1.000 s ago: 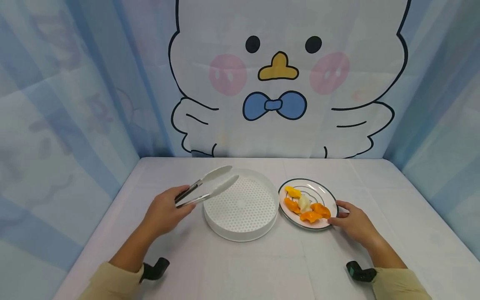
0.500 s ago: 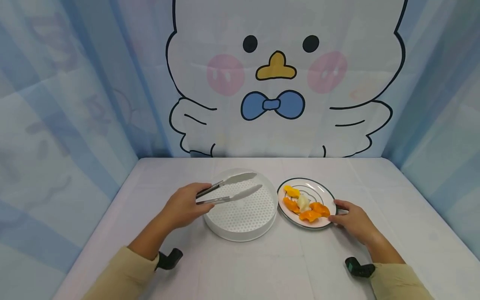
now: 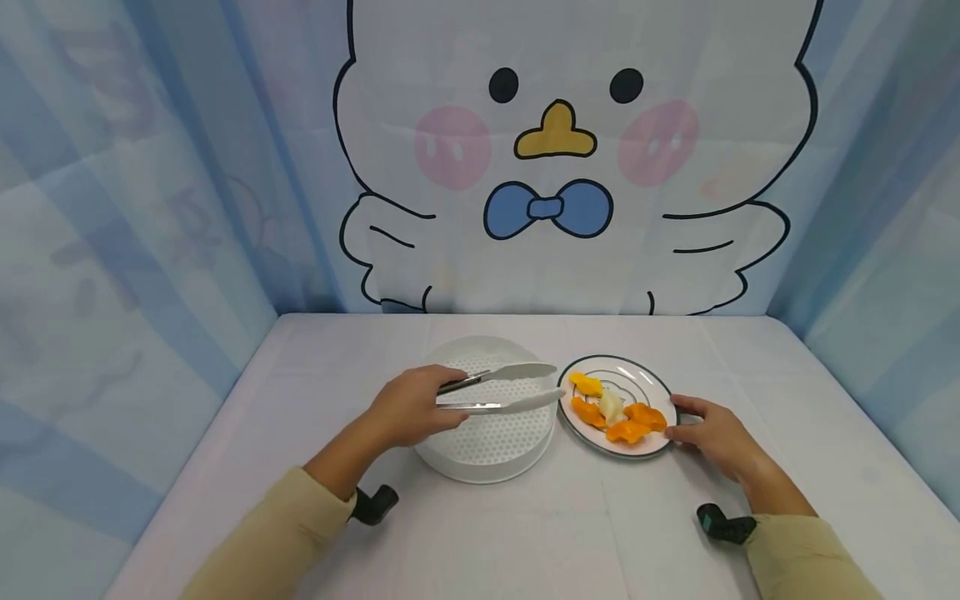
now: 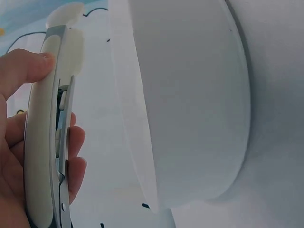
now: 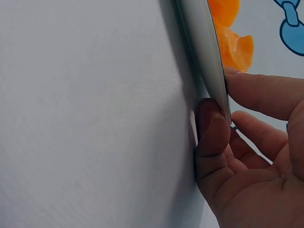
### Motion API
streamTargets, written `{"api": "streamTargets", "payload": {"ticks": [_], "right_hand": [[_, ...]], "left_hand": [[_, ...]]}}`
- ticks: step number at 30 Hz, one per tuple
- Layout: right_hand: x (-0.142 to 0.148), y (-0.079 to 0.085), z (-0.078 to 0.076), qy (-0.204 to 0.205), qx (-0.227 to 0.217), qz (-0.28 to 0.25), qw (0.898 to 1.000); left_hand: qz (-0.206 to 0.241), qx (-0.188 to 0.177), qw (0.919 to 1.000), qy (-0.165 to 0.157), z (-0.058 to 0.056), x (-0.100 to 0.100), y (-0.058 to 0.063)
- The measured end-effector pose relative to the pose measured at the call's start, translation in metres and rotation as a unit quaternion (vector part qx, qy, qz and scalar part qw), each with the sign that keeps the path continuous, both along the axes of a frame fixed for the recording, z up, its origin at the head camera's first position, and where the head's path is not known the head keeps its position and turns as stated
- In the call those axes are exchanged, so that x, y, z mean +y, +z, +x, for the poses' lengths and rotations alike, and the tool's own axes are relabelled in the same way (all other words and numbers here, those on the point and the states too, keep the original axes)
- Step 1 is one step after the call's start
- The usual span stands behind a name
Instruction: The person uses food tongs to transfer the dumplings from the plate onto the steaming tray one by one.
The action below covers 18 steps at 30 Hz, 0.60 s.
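My left hand (image 3: 416,408) grips a pair of tongs (image 3: 517,372) by the handles, thumb on one side and fingers on the other in the left wrist view. The two pale tips are spread apart and point right, reaching across the round white steamer tray (image 3: 480,473) to the plate's left rim. My right hand (image 3: 716,437) pinches the right rim of the plate (image 3: 645,375), thumb on top and fingers below. On this dark-rimmed plate lie several orange and yellow wavy pieces (image 3: 628,431) around one pale piece (image 3: 612,406).
The steamer tray, with a perforated floor, stands directly left of the plate on a white-covered table (image 3: 525,542). A curtain (image 3: 150,208) with a printed cartoon figure closes off the back and sides. Black wrist devices (image 3: 375,504) stick out at both sleeves.
My left hand has carried the tongs to the right across the steamer tray, so the tips now reach the plate's edge. My right hand stays at the plate's rim.
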State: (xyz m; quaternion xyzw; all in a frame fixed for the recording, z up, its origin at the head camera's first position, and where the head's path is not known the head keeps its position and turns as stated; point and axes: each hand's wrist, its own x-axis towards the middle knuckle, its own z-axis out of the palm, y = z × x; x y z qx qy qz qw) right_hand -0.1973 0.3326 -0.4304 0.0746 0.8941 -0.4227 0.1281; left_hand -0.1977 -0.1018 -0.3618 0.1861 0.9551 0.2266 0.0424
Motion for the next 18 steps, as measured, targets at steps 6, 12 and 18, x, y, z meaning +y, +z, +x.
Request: {"api": "streamTargets", "payload": {"ticks": [6,12,18], "right_hand": [[0.002,0.003,-0.001,0.003,-0.001,-0.002,1.0],[0.003,0.003,-0.001,0.005,0.003,-0.012,1.0],[0.003,0.002,0.0,0.007,0.005,-0.028,1.0]], "left_hand": [[-0.022,-0.006,0.9994,-0.026,-0.005,0.016,0.004],[-0.044,-0.012,0.9973,-0.058,-0.012,0.032,0.008],[-0.064,-0.023,0.995,-0.073,-0.019,0.048,0.008]]}}
